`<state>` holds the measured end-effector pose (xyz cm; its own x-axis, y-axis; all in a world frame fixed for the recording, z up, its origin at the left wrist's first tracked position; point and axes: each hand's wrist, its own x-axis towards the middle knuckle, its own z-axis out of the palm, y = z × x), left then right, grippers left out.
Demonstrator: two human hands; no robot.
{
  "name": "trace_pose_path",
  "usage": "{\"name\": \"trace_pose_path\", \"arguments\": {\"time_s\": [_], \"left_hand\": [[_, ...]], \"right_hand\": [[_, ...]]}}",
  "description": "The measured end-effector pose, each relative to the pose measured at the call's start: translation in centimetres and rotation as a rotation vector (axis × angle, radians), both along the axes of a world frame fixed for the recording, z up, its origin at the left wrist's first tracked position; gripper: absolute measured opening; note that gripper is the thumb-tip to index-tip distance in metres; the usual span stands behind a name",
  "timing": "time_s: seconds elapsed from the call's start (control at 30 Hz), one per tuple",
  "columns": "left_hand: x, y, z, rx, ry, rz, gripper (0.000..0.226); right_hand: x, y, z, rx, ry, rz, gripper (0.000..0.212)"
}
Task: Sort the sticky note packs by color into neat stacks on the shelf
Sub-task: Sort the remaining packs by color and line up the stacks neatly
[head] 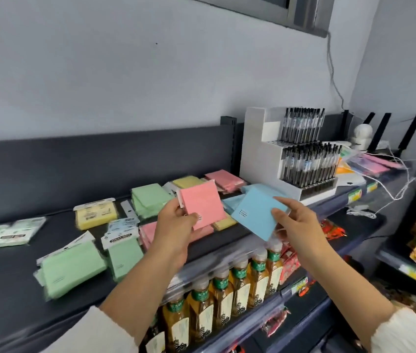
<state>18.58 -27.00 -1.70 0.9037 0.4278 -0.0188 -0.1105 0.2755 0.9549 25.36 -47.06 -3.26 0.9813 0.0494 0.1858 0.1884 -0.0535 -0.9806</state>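
Observation:
My left hand grips a pink sticky note pack held up above the dark shelf. My right hand pinches a blue pack beside it. On the shelf lie green packs at front left, a green stack further back, a yellow pack, a yellow stack, a pink stack by the pen stand, pink packs under my left hand, and blue packs behind the held ones.
A white pen display full of black pens stands at the shelf's right. Pale green packs lie at far left. Bottled tea fills the shelf below. White cables trail at the right beside snack packets.

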Motion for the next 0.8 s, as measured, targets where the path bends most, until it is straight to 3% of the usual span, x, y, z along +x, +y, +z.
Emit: {"name": "trace_pose_path", "arguments": {"time_s": [0.3,0.6,0.8], "left_hand": [[2.1,5.6,1.9,0.029,-0.041,0.163,0.044],[2.9,6.0,1.1,0.145,0.160,0.235,0.024],[4.1,4.2,0.6,0.341,0.340,0.285,0.050]], "right_hand": [[7.4,7.0,1.3,-0.018,-0.039,0.133,0.025],[11.3,11.2,1.7,0.000,-0.012,0.339,0.022],[14.5,10.6,1.7,-0.075,-0.041,0.424,0.023]]}}
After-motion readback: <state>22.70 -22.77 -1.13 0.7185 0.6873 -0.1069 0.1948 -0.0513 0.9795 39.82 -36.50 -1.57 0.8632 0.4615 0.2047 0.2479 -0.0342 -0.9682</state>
